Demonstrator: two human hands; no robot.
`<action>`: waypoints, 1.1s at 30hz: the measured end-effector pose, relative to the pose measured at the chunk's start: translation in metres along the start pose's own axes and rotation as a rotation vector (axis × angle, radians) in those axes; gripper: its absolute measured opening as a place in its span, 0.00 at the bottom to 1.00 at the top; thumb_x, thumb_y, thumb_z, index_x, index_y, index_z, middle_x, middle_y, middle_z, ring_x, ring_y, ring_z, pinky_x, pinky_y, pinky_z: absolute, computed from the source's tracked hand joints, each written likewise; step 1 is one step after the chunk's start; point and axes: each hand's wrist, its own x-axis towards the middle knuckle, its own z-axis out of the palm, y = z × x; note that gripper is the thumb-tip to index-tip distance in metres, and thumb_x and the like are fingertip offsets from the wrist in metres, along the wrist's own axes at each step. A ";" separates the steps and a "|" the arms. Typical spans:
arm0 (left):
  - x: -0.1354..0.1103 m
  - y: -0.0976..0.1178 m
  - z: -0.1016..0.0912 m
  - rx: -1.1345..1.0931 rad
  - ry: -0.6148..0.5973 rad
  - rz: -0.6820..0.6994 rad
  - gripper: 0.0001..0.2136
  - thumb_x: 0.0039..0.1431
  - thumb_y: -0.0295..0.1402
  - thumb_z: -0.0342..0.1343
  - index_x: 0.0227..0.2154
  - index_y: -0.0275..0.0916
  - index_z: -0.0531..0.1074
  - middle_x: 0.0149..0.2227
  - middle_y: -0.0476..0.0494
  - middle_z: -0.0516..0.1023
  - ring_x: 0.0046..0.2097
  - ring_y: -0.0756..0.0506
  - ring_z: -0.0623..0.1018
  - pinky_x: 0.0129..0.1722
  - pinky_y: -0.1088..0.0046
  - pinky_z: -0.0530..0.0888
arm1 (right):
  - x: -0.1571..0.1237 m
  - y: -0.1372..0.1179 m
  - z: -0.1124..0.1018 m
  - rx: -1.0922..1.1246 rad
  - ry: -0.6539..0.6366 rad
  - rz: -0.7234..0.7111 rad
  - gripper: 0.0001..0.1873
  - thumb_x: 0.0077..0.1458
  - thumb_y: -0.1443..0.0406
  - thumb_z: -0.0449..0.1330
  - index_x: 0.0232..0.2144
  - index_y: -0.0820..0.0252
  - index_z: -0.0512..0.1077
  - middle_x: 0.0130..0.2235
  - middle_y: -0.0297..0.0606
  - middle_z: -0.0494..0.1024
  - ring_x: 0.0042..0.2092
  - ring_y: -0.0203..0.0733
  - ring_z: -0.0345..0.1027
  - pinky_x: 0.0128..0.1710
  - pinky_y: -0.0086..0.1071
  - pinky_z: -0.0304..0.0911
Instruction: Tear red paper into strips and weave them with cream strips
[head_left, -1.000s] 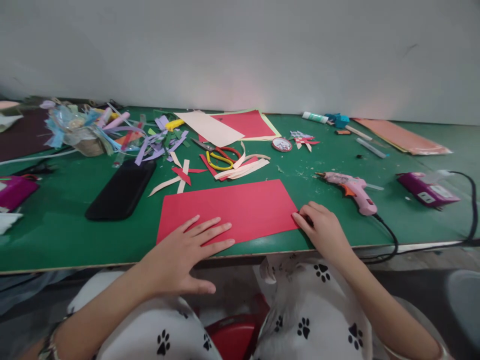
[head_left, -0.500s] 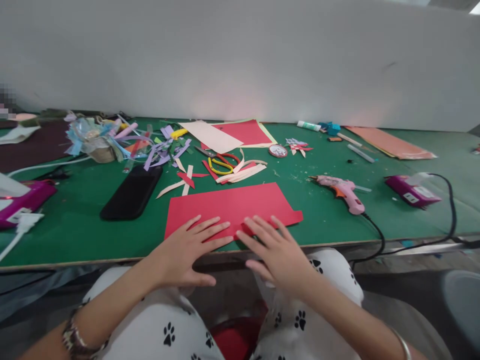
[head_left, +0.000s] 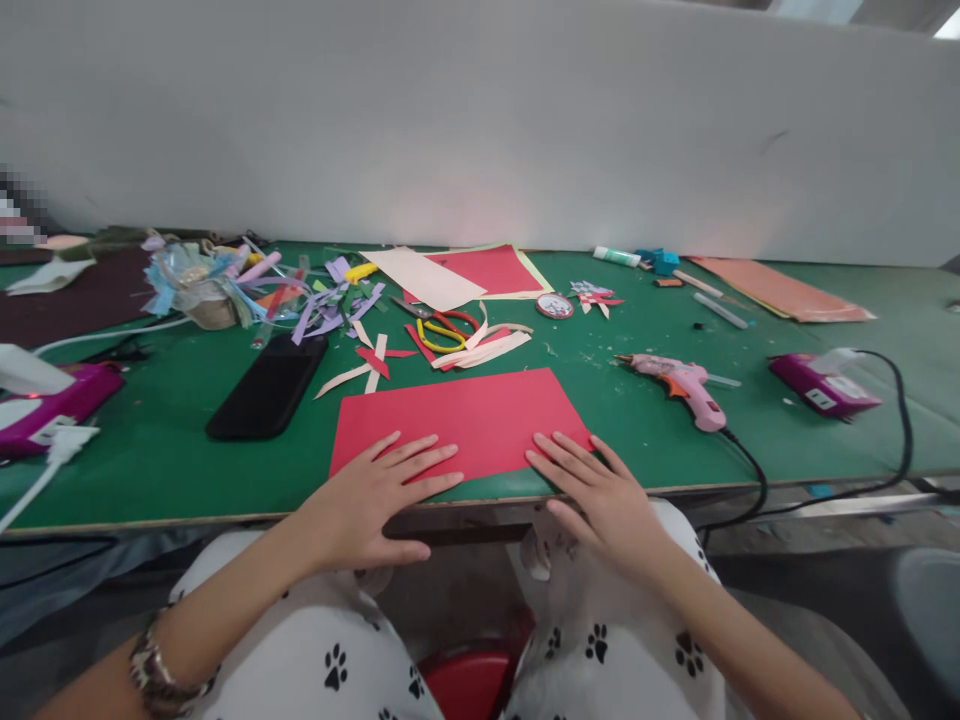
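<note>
A red sheet of paper (head_left: 457, 418) lies flat near the front edge of the green table (head_left: 150, 450). My left hand (head_left: 367, 500) rests open on its lower left part, fingers spread and pointing right. My right hand (head_left: 600, 495) lies open with its fingertips on the sheet's lower right corner. Neither hand holds anything.
A black phone (head_left: 268, 386) lies left of the sheet. Behind it are red and yellow scissors (head_left: 439, 328), paper strips (head_left: 480, 345), more red and cream sheets (head_left: 465, 272) and a heap of coloured scraps (head_left: 225, 285). A pink glue gun (head_left: 679, 380) with its cord lies right; purple devices (head_left: 821, 385) at both sides.
My right hand slid from the sheet's right corner to its middle, then back to the lower right corner. The sheet now lies flat. The left hand stayed put.
</note>
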 end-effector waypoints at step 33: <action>0.067 0.062 -0.035 0.508 0.696 0.145 0.09 0.57 0.23 0.40 0.26 0.36 0.63 0.20 0.51 0.68 0.23 0.49 0.69 0.24 0.73 0.61 | 0.034 -0.014 -0.045 0.073 0.466 -0.202 0.19 0.60 0.63 0.41 0.23 0.60 0.65 0.21 0.33 0.72 0.22 0.32 0.60 0.27 0.25 0.51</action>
